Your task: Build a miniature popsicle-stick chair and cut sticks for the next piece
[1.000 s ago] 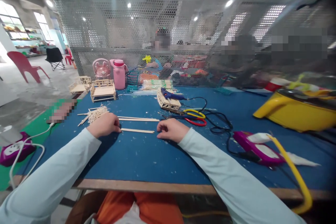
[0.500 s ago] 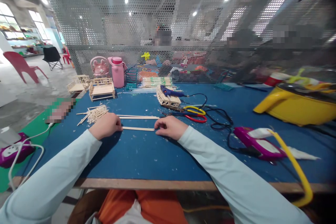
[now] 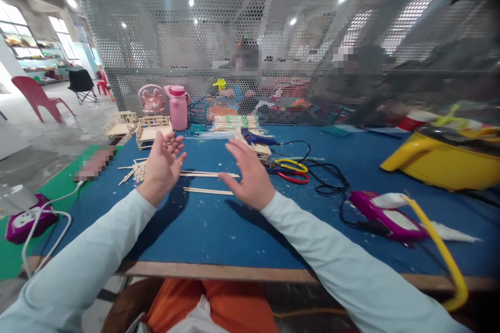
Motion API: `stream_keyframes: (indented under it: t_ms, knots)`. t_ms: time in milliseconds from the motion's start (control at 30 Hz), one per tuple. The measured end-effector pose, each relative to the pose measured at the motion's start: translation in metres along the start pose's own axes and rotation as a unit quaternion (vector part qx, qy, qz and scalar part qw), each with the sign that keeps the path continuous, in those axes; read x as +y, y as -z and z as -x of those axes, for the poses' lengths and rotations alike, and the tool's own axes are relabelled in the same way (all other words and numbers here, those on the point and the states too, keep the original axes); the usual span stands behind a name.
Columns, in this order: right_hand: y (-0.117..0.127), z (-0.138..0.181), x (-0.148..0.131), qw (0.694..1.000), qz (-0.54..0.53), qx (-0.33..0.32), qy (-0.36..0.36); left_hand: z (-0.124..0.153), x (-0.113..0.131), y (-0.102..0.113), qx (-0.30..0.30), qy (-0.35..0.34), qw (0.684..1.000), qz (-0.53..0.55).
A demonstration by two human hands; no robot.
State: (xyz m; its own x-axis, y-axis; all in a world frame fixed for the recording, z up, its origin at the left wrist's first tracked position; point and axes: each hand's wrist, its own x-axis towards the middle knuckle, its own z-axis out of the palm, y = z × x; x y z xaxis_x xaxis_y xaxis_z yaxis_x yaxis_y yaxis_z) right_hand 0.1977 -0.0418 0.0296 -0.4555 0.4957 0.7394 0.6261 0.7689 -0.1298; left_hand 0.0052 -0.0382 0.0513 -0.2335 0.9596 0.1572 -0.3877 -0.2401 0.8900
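Two pairs of thin wooden sticks lie crosswise on the blue tabletop: a nearer pair and a farther pair. My left hand is raised above their left ends, palm turned inward, fingers spread and nothing in it. Over the right ends hovers my right hand, thumb and fingers apart, also holding nothing. A heap of short stick pieces is partly hidden behind my left hand. Past my right hand, a blue glue gun rests on a small stick-built frame.
Pliers with yellow and red handles and black cable lie right of my hands. A purple power strip and a yellow container are farther right. Small stick-built furniture models and a pink bottle stand at the back left.
Both hands have let go of the nearer pair of sticks and lifted off the table, fingers opening. The sticks stay lying on the surface.
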Motion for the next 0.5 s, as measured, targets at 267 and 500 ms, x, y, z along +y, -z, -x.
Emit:
stream_keyframes:
  t_ms: [267,500]
  knots:
    - [-0.025,-0.016,0.026,0.989,0.056,-0.136,-0.029,0.018,0.006,-0.023,-0.197,0.051,0.978,-0.041]
    - [0.008,0.01,0.054,0.959,-0.085,-0.245,-0.117,-0.004,-0.009,0.02,-0.333,-0.147,0.707,-0.607]
